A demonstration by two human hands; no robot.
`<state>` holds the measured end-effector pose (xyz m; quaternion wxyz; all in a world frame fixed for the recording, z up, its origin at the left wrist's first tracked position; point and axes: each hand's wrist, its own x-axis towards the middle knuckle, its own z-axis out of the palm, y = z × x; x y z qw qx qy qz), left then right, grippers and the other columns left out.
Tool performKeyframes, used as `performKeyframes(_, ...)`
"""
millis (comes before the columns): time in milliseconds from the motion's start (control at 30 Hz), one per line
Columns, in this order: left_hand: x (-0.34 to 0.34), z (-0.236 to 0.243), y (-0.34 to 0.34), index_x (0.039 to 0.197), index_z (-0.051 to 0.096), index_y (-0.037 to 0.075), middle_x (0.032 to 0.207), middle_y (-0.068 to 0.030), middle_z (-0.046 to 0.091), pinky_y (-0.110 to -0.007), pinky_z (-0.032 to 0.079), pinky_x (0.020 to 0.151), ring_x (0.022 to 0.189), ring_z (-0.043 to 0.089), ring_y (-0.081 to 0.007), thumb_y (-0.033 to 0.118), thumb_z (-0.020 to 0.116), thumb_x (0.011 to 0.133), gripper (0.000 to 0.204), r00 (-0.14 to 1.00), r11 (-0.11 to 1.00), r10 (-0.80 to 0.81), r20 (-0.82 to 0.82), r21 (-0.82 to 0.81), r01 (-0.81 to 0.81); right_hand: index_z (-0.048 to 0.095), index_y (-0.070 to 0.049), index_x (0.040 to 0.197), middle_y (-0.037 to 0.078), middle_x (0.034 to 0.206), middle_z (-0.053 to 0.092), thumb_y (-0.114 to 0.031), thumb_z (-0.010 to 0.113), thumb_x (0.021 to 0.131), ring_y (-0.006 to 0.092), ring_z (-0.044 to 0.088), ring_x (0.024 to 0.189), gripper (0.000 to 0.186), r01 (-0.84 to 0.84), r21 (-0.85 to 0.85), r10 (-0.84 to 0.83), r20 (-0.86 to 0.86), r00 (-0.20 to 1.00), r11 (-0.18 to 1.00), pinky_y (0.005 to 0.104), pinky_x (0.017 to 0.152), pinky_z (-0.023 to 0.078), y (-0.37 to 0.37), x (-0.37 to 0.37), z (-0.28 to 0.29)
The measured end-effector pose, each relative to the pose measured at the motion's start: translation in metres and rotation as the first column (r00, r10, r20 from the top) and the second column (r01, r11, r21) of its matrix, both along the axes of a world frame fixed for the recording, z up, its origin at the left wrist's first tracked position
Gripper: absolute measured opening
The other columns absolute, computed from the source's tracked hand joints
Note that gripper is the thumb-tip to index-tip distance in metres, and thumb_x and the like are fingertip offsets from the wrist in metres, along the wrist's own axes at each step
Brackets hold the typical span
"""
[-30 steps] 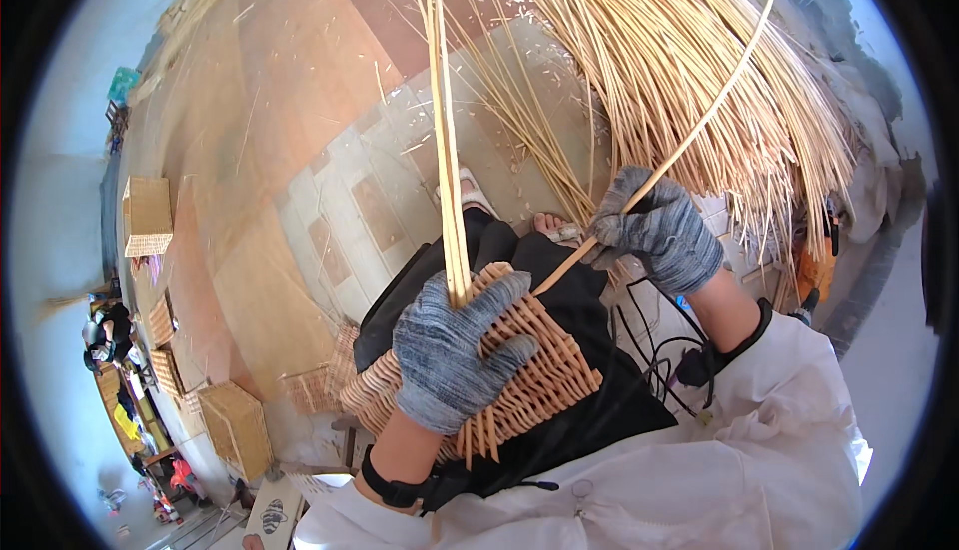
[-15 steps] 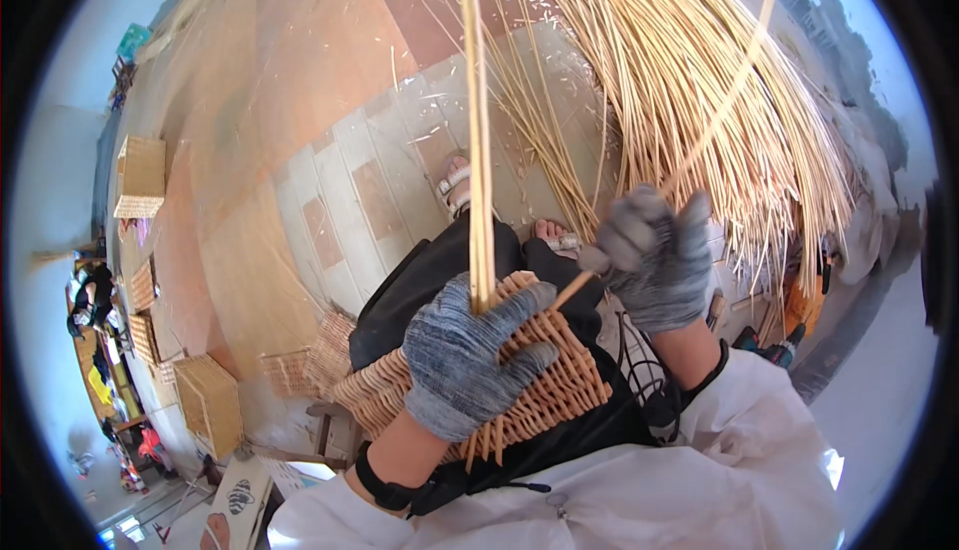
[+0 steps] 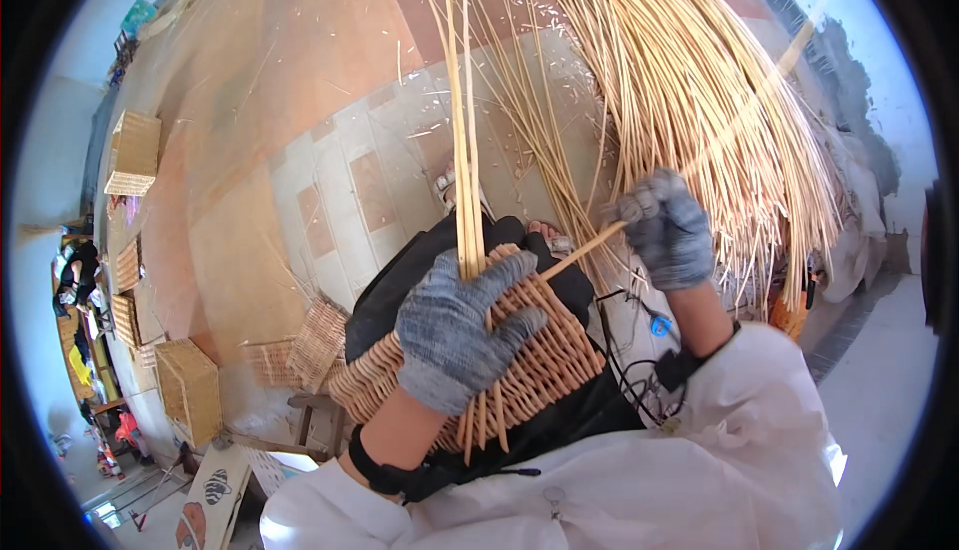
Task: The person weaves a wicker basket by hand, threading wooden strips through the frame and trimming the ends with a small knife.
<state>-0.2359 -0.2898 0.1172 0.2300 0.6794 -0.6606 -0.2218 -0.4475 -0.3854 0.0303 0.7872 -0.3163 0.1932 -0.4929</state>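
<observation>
A partly woven wicker basket (image 3: 564,350) lies tilted across my lap. My left hand (image 3: 465,325), in a grey knitted glove, is closed over its upper edge, thumb and fingers along the weave. A few long pale wicker rods (image 3: 466,170) rise past that hand from the basket; their lower part is hidden under the glove. To the right, my gloved right hand (image 3: 667,230) is closed around a single wicker rod (image 3: 589,250). This rod runs from the basket's upper edge through the fist, and its blurred far end slants up to the right.
A large bundle of loose rods (image 3: 689,100) spreads over the floor at the far right. Thinner rods (image 3: 539,120) lie beside it. Finished-looking wicker boxes (image 3: 190,390) stand along the left, and smaller woven pieces (image 3: 318,340) lie left of my knees. Black cables (image 3: 639,380) hang at my right.
My right hand has moved slightly up and right, drawing the rod straighter from the basket. The left hand keeps its hold, and the upright rods lean slightly left.
</observation>
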Motion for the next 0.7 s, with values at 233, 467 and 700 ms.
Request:
performKeyframes(233,0.004,-0.015,0.001,0.120,0.061,0.020,0.114,-0.0156,0.060,-0.038,0.047,0.091,0.104,0.059,-0.0329,0.028,0.078,0.071,0.052,0.998,0.999,0.044,0.034,-0.001,-0.044,0.058,0.001,0.115,0.013,0.086,0.065,-0.027,0.055,0.093,0.0165,0.060,0.062,0.036,0.167,0.145,0.020,-0.809,0.587,0.975,0.0274,0.050,0.050,0.037,-0.053,0.073)
performKeyframes(467,-0.004,-0.024,0.012,0.123,0.057,0.007,0.118,-0.0163,0.060,-0.040,0.040,0.100,0.113,0.054,-0.0347,0.016,0.074,0.075,0.051,0.964,0.903,0.023,-0.264,-0.409,-0.133,0.067,-0.004,0.095,0.008,0.070,0.066,-0.028,0.069,0.084,0.0149,0.063,0.054,0.026,-0.715,-0.648,-0.395,-0.748,0.533,0.263,0.0261,0.049,0.051,0.085,0.066,0.094)
performKeyframes(700,0.003,-0.022,0.028,0.122,0.057,0.005,0.124,-0.0099,0.056,-0.031,0.038,0.100,0.115,0.051,-0.0224,0.003,0.064,0.085,0.038,0.944,0.865,0.019,-0.328,-0.468,-0.180,0.063,-0.001,0.091,0.012,0.077,0.064,-0.018,0.061,0.088,0.0182,0.066,0.075,0.017,-0.328,-0.487,-0.191,-0.746,0.638,0.810,0.0277,0.066,0.052,0.096,0.024,0.095)
